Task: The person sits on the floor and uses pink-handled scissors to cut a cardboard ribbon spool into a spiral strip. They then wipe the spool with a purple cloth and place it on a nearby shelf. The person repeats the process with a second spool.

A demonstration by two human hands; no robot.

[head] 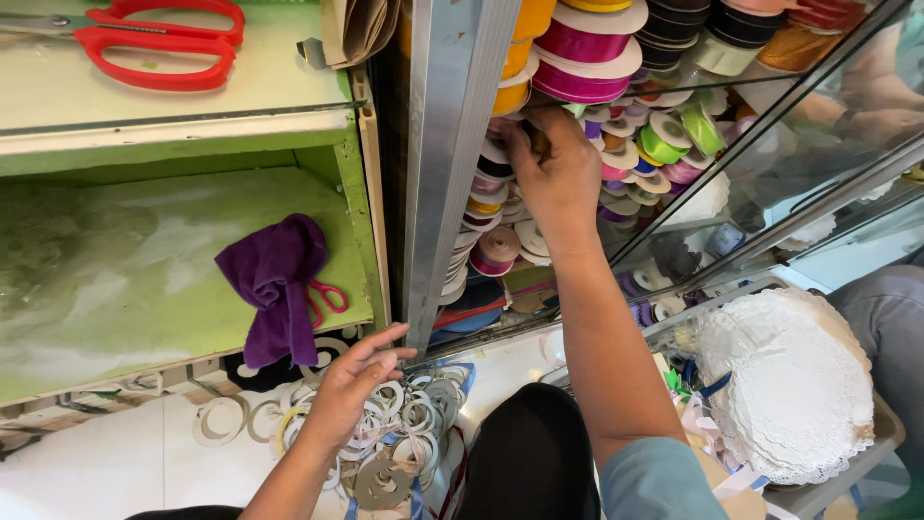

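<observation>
Glass-fronted cabinet shelves [770, 106] are packed with ribbon spools [587, 58]; at 12 o'clock the right hand [556, 173] is clenched among them, contents unclear. At 7 o'clock, the released left hand [351, 380] is rested on empty tape rings [414, 414].

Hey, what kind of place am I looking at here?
Probably a craft or ribbon supply shop: a glass cabinet packed with ribbon spools, a stack of white paper doilies, and red scissors on a shelf.
</observation>
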